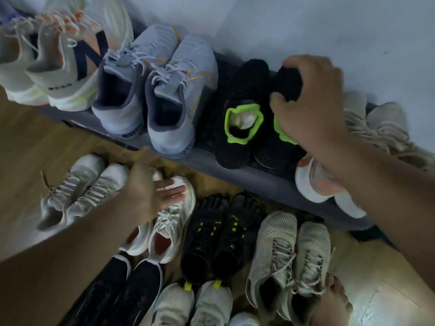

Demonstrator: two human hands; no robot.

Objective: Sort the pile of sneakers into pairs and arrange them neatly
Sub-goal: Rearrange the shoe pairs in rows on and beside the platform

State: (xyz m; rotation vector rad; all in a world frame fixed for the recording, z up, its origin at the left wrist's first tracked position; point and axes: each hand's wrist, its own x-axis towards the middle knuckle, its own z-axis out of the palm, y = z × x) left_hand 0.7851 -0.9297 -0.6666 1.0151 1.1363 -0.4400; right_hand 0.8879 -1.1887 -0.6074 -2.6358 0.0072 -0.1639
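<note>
On a low dark shelf (259, 177) against the wall stand pairs of sneakers. My right hand (310, 100) grips a black sneaker with a green collar (286, 137) from above, next to its mate (240, 123). To their left sits a light blue pair (164, 90), and further left a cream pair with a dark N (70, 67). My left hand (153, 191) hovers with straight fingers over a white pair with orange insides (169, 231) on the floor and holds nothing.
On the wooden floor stand a white-grey pair (77, 191), a black pair with yellow marks (221, 236), a beige mesh pair (289, 255), a dark navy pair (117, 292) and a whitish pair (195, 304). Beige sneakers (376, 123) and a white-orange one (315, 182) lie at the shelf's right end.
</note>
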